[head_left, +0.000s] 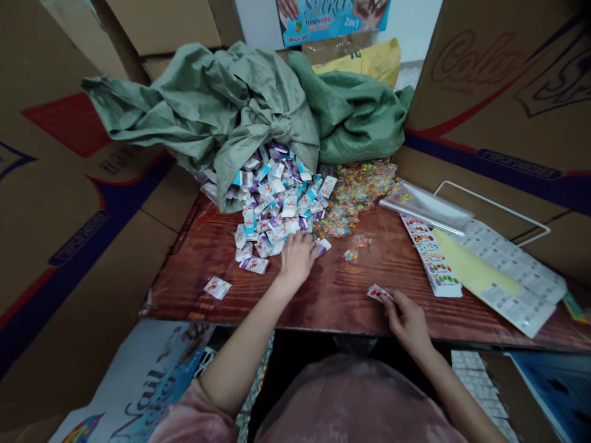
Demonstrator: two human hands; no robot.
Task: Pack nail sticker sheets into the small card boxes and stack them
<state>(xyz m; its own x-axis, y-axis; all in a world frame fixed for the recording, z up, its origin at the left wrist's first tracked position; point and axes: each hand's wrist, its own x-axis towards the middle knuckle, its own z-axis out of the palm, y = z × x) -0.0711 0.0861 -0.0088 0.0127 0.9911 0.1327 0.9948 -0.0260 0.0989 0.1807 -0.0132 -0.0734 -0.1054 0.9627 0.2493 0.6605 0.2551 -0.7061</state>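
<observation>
My left hand (297, 257) reaches onto the front edge of a heap of small printed boxes (277, 206), white, blue and purple. Its fingers are stretched out over the boxes, and one purple-and-white box (322, 247) lies right beside them. Between the thumb and fingers of my right hand (409, 323), low over the table's front edge, is a small sticker sheet (378, 292) with red pictures. To the right of the heap lie many small clear packets of colourful candy (364, 184), a few of them loose nearer to me.
Green sacks (272, 104) stand behind the heap. On the right lie a stack of sticker strips (431, 261), printed sheets (512, 271) and clear plastic bags (429, 206). Large cartons (503, 92) wall in both sides. One flat packet (217, 287) lies at the left on the wooden table (323, 301).
</observation>
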